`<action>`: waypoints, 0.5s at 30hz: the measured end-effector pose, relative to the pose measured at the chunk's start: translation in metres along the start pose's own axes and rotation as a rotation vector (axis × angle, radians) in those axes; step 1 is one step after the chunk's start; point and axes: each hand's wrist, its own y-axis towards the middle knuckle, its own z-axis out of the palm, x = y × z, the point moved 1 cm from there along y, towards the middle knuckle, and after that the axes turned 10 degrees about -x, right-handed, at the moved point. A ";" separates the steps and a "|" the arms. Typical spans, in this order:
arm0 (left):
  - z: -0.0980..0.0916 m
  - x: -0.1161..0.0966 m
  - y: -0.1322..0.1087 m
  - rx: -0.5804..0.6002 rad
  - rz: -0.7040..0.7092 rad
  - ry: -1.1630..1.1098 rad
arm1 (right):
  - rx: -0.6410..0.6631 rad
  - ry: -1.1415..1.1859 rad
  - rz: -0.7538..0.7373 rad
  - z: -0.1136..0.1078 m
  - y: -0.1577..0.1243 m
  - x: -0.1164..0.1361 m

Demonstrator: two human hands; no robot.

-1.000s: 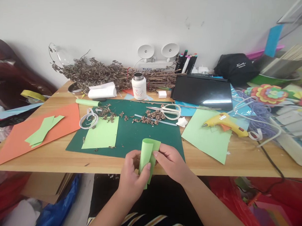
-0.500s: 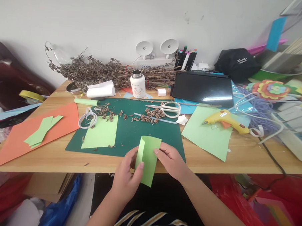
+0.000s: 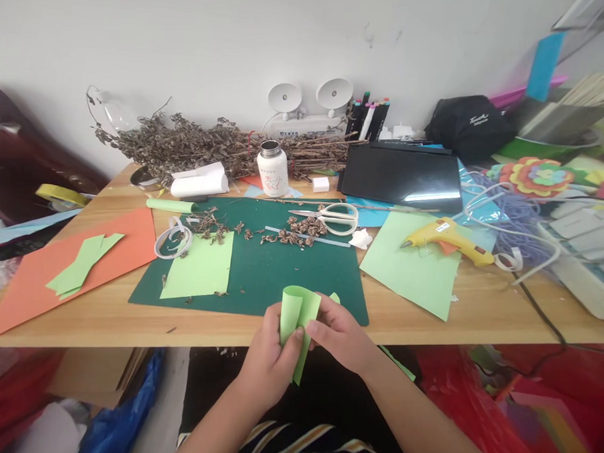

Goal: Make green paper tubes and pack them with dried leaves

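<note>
Between my two hands a sheet of light green paper (image 3: 292, 308) is curled over at its left side into a loose roll. My left hand (image 3: 271, 355) pinches the rolled part, thumb in front. My right hand (image 3: 335, 331) grips the paper's right side between thumb and fingers. Both hands are just off the table's front edge, above my lap. Beyond them lies a green cutting mat (image 3: 260, 271) with a pale green sheet (image 3: 200, 269), dried plant bits (image 3: 302, 232) and white-handled scissors (image 3: 337, 218) on it.
A yellow glue gun (image 3: 446, 241) rests on green paper at the right. Tape (image 3: 174, 239) sits on the mat's left side, near an orange sheet (image 3: 80, 263) with green strips. Behind stand an open white bottle (image 3: 273, 172), dried stalks (image 3: 185, 144) and a black tray (image 3: 404, 177).
The green paper's left side has been curled further over toward the right. My left hand has shifted slightly right with it. A green paper edge now shows past my right forearm.
</note>
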 end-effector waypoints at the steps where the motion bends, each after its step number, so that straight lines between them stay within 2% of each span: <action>1: -0.001 0.000 0.000 0.013 0.034 0.054 | 0.011 0.004 -0.033 -0.002 0.000 0.001; 3: -0.004 -0.002 0.003 0.047 0.101 0.182 | -0.012 -0.060 -0.124 -0.009 0.001 0.006; 6: -0.012 -0.011 0.015 0.144 0.203 0.472 | -0.074 -0.328 -0.233 -0.023 0.006 0.021; 9: -0.020 -0.023 0.039 0.293 0.374 0.839 | 0.001 -0.666 -0.290 -0.035 0.021 0.038; 12: -0.022 -0.030 0.070 0.327 0.541 1.137 | 0.096 -0.945 -0.346 -0.044 0.044 0.046; 15: -0.019 -0.027 0.096 0.343 0.736 1.316 | 0.127 -1.119 -0.368 -0.050 0.069 0.043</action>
